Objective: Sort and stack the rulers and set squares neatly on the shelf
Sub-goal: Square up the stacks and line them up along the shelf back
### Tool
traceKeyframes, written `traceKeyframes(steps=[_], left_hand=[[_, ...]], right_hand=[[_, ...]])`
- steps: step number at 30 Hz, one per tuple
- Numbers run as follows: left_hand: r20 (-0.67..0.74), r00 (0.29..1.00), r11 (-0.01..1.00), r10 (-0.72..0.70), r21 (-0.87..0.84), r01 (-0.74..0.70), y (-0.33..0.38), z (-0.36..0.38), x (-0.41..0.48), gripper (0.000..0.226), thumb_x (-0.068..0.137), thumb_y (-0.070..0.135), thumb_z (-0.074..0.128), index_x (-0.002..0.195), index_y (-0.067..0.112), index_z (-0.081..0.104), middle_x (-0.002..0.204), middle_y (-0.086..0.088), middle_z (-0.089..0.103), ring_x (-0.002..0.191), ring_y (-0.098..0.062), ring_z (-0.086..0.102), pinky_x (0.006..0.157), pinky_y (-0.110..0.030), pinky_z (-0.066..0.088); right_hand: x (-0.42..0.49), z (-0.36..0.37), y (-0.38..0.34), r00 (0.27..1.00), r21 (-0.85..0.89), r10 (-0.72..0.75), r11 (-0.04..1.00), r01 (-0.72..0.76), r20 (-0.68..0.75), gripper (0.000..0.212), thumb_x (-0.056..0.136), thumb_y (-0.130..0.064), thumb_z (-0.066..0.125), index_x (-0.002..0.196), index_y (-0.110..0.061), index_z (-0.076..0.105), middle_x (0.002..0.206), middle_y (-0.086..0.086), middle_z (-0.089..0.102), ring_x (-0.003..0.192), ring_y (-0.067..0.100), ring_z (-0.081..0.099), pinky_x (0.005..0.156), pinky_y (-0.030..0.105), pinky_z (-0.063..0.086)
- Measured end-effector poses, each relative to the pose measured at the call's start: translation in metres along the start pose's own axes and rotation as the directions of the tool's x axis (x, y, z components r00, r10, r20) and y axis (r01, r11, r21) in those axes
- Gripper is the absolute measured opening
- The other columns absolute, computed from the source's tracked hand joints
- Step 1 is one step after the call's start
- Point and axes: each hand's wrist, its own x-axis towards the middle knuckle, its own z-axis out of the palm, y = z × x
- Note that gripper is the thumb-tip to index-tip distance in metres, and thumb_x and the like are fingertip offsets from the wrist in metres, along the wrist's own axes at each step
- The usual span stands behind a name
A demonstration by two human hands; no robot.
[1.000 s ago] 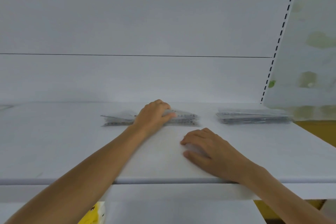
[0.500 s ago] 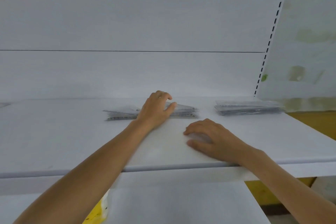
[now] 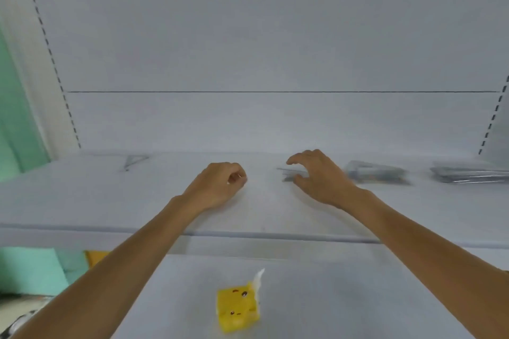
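Note:
A stack of clear set squares (image 3: 377, 173) lies on the white shelf (image 3: 137, 201), its left end (image 3: 287, 175) poking out between the fingers and thumb of my right hand (image 3: 316, 176). That hand arches over this end with spread, curved fingers; motion blur hides whether it touches. My left hand (image 3: 220, 187) rests on the shelf to the left of the stack, fingers curled into a loose fist with nothing in it. A second stack of clear rulers (image 3: 468, 175) lies at the far right. A single set square (image 3: 133, 162) lies alone at the back left.
The shelf's front edge (image 3: 261, 235) runs across below my wrists. A yellow tissue pack (image 3: 238, 308) lies on the lower shelf. Slotted uprights (image 3: 49, 49) bound the bay on the left and on the right (image 3: 493, 118). Green material (image 3: 16, 118) shows at the far left.
The view has swung left. My left hand has come off the set square stack and curled up to its left. My right hand has lifted from the shelf and moved over the stack's left end.

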Motion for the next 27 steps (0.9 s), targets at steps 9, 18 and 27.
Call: traceKeyframes(steps=[9,18,27], left_hand=[[-0.102,0.971,0.976,-0.214,0.026,0.218,-0.135,-0.121,-0.126,0.014,0.091,0.022,0.054,0.092,0.017,0.067,0.092,0.003,0.063,0.087,-0.01,0.057,0.074,-0.019,0.037],[-0.183,0.943,0.956,-0.28,0.036,0.291,-0.191,-0.138,-0.14,0.014,0.091,0.023,0.054,0.095,0.019,0.067,0.097,0.002,0.061,0.093,-0.011,0.055,0.077,-0.022,0.037],[-0.178,0.933,0.94,-0.312,0.08,0.33,-0.227,-0.152,-0.079,0.016,0.091,0.023,0.054,0.099,0.018,0.067,0.104,0.0,0.062,0.095,-0.012,0.054,0.081,-0.021,0.037]], right_hand=[[0.064,0.08,-0.176,0.984,0.132,-0.094,0.988,0.074,0.149,0.038,0.09,-0.022,0.049,0.128,-0.017,0.048,0.127,0.006,0.05,0.12,0.022,0.043,0.096,0.032,0.037],[0.117,0.121,-0.219,0.967,0.176,-0.085,0.984,0.043,0.242,0.04,0.091,-0.026,0.051,0.128,-0.014,0.048,0.128,0.007,0.051,0.115,0.023,0.05,0.095,0.035,0.043],[0.166,0.155,-0.224,0.941,0.145,-0.12,0.986,0.077,0.315,0.041,0.092,-0.028,0.049,0.13,-0.015,0.045,0.13,0.006,0.049,0.118,0.022,0.047,0.094,0.032,0.039]])
